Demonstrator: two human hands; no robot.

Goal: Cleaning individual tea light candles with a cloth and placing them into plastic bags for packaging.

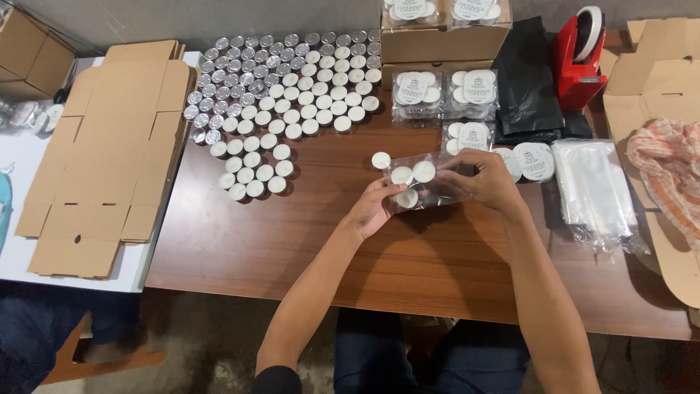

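Observation:
A small clear plastic bag [430, 182] holding white tealight candles hangs just above the brown wooden table [292, 241]. My right hand [485, 182] grips the bag's right side. My left hand [379, 208] pinches one tealight [407, 198] at the bag's lower left edge. Two more tealights [413, 173] show inside the bag. A single loose tealight [380, 160] lies on the table just left of the bag.
Several rows of loose tealights [292, 87] cover the table's far left. Packed bags [445, 91], cardboard boxes [445, 36], black bags [525, 80], a red tape dispenser [580, 58] and empty clear bags [594, 186] lie at the back right. Flat cardboard [109, 153] lies at the left.

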